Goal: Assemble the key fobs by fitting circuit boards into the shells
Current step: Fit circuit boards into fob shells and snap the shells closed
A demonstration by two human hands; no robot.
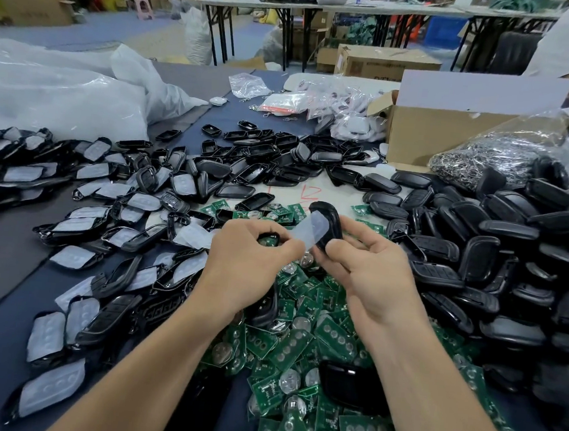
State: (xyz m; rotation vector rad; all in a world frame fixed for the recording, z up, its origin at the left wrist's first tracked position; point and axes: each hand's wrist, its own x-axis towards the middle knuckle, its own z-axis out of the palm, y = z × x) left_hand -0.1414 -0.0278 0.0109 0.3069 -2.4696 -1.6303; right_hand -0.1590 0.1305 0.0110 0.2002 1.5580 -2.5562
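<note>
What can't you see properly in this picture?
In the head view:
- Left hand: its fingers cover most of the piece it holds.
- Black shell in the right hand: the translucent pad covers part of it.
- Red marks: the shell pile covers part.
- Far cardboard box print: too blurred.

- Both forearms bare, coming in from the bottom edge and converging mid-frame; wrists straight, hands raised and nearly touching.
- Left hand (251, 264): back to camera, fingers curled round a dark part (269, 238) tucked in the palm; thumb and forefinger tips at the edge of a pale pad (312, 230).
- Right hand (371, 274): thumb side up, thumb and forefinger pinch the lower end of a black shell (329, 221); the other fingers loosely curled and fanned out to the right.
</note>
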